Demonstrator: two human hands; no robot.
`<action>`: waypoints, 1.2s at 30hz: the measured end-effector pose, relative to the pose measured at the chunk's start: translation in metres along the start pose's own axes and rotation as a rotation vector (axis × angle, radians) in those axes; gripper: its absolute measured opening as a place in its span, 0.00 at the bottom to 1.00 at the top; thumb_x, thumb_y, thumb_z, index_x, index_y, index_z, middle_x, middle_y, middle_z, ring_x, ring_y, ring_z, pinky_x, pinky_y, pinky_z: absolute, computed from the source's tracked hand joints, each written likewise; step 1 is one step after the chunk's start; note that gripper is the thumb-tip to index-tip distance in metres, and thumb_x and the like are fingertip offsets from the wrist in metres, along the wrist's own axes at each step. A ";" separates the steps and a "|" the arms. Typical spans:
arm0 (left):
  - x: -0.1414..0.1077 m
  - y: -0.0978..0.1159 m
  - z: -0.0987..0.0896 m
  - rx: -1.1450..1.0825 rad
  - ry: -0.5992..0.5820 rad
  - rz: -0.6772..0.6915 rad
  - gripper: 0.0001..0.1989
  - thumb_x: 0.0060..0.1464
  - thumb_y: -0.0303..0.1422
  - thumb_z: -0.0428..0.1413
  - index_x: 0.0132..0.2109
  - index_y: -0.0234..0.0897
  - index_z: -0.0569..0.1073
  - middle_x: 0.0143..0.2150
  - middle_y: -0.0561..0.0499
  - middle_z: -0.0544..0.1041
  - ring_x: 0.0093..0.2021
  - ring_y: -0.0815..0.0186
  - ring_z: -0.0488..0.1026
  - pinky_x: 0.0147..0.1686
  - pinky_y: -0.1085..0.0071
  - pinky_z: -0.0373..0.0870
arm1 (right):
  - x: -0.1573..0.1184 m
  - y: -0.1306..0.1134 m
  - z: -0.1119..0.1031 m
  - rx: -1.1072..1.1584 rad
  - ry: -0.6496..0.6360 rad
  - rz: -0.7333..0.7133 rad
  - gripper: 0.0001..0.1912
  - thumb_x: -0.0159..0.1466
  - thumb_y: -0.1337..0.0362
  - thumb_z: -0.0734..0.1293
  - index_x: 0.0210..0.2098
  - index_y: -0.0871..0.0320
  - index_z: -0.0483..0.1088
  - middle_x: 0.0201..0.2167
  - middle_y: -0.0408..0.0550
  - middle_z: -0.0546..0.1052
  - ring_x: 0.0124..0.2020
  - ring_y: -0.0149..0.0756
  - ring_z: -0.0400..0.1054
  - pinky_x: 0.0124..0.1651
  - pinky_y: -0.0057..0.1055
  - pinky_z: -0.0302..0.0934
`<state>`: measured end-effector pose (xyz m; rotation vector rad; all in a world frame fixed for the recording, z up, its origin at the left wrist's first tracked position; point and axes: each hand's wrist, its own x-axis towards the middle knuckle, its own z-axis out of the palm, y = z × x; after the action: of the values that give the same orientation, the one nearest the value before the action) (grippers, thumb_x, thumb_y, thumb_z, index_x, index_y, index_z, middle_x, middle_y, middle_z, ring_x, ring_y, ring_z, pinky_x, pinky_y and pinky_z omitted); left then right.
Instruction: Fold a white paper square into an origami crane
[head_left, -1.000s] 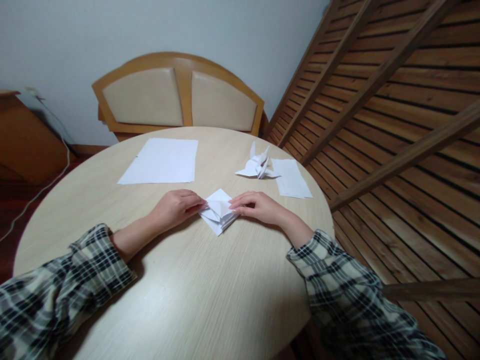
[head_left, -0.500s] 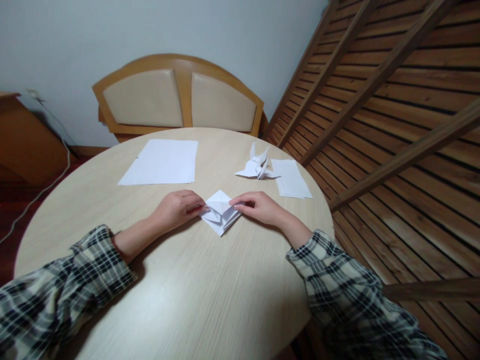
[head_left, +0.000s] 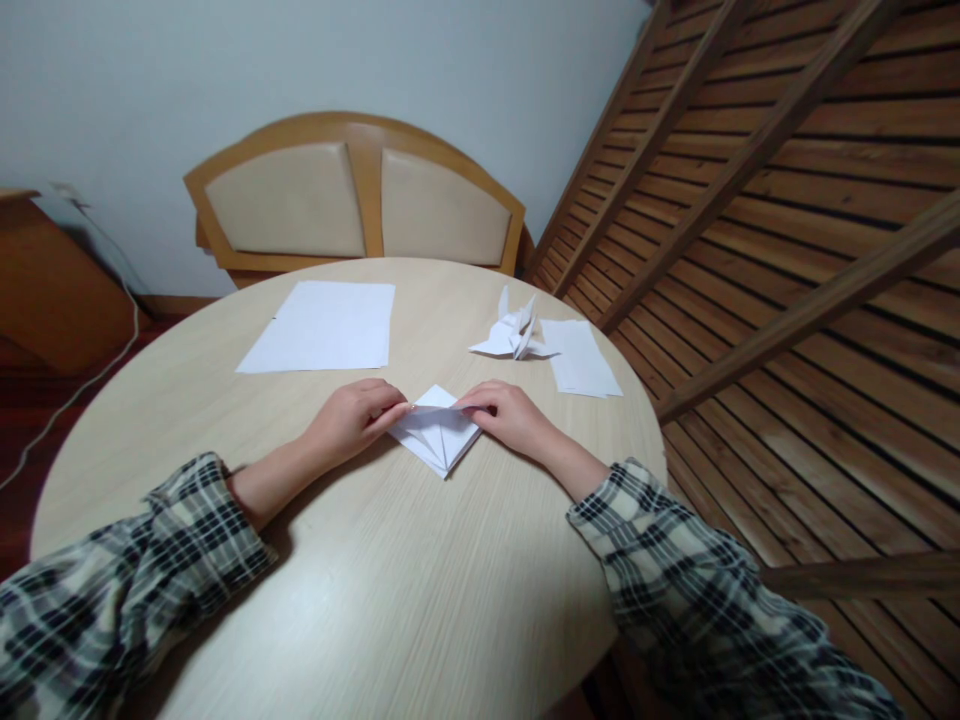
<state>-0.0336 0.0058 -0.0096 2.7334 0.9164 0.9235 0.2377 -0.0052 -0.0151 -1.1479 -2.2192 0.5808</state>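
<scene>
Folded white paper, one diamond, on the table between our left hand and right hand.
Its nearest corner points toward us and the opposite one away; neither diagonal looks clearly longer. Our left fingers are closed together on its left side, our right fingers pinch its right side, and one raised edge runs crosswise between them. Farther off at right we see one pile of smaller white sheets, with pointed paper folds just beside it, whose number we cannot tell. One pile of large white sheets lies at left. Behind stands one arched backrest with two padded panels.
</scene>
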 end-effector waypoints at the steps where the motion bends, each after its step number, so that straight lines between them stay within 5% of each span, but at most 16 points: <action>1: 0.000 0.000 0.000 0.000 0.006 -0.001 0.18 0.70 0.38 0.49 0.35 0.35 0.77 0.29 0.49 0.76 0.28 0.67 0.72 0.30 0.72 0.67 | 0.000 0.000 0.000 -0.004 0.004 0.008 0.17 0.61 0.78 0.66 0.39 0.54 0.82 0.39 0.47 0.83 0.44 0.36 0.74 0.52 0.36 0.65; 7: -0.001 0.001 0.002 -0.018 0.028 -0.066 0.14 0.67 0.40 0.53 0.40 0.35 0.77 0.31 0.48 0.78 0.29 0.67 0.73 0.29 0.72 0.68 | 0.001 -0.003 0.000 0.009 0.046 0.047 0.08 0.66 0.70 0.68 0.35 0.58 0.81 0.34 0.49 0.82 0.37 0.35 0.73 0.43 0.32 0.63; 27: 0.009 0.017 -0.005 -0.049 -0.069 -0.318 0.19 0.63 0.38 0.55 0.24 0.37 0.73 0.16 0.55 0.68 0.16 0.71 0.60 0.18 0.72 0.50 | 0.001 -0.007 0.005 0.036 0.044 0.065 0.12 0.68 0.62 0.66 0.30 0.57 0.78 0.29 0.46 0.78 0.33 0.34 0.69 0.37 0.31 0.58; 36: 0.013 0.020 0.002 0.081 -0.015 -0.284 0.17 0.62 0.36 0.56 0.24 0.38 0.72 0.16 0.53 0.69 0.16 0.70 0.59 0.20 0.69 0.49 | 0.004 -0.019 0.016 0.083 0.130 0.189 0.15 0.67 0.62 0.66 0.24 0.58 0.73 0.23 0.43 0.74 0.27 0.32 0.65 0.32 0.30 0.53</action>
<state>-0.0144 -0.0030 0.0013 2.5751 1.3219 0.8280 0.2139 -0.0138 -0.0148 -1.3218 -1.9728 0.6502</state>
